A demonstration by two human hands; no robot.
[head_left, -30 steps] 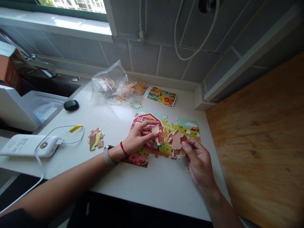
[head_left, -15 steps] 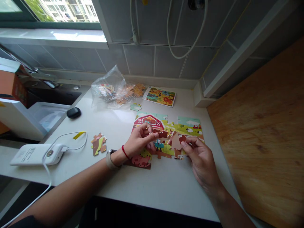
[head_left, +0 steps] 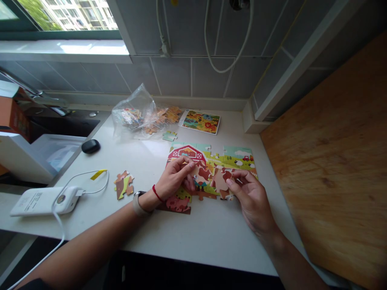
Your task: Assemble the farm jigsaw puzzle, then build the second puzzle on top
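A partly joined farm puzzle [head_left: 189, 151] with a red barn lies on the white counter. Above it, my left hand [head_left: 177, 175] pinches a brown-and-cream puzzle piece [head_left: 203, 172] between thumb and fingers. My right hand [head_left: 249, 193] grips another brown-and-cream piece [head_left: 220, 179] at its right edge. The two held pieces are side by side, their facing edges very close; whether they interlock I cannot tell. A loose pair of joined-looking pieces [head_left: 123, 185] rests left of my left wrist, and a pale green piece [head_left: 169, 136] lies behind the puzzle.
Behind are a clear bag of pieces [head_left: 133, 117] and a picture card [head_left: 200, 122]. At the left lie a black mouse-like object [head_left: 90, 146] and a white power bank [head_left: 45, 200] with its cable. A wooden panel [head_left: 338, 161] bounds the right side.
The piece in my left hand has turned and shows more of its face, nearer the one in my right hand. The whole view has shifted slightly.
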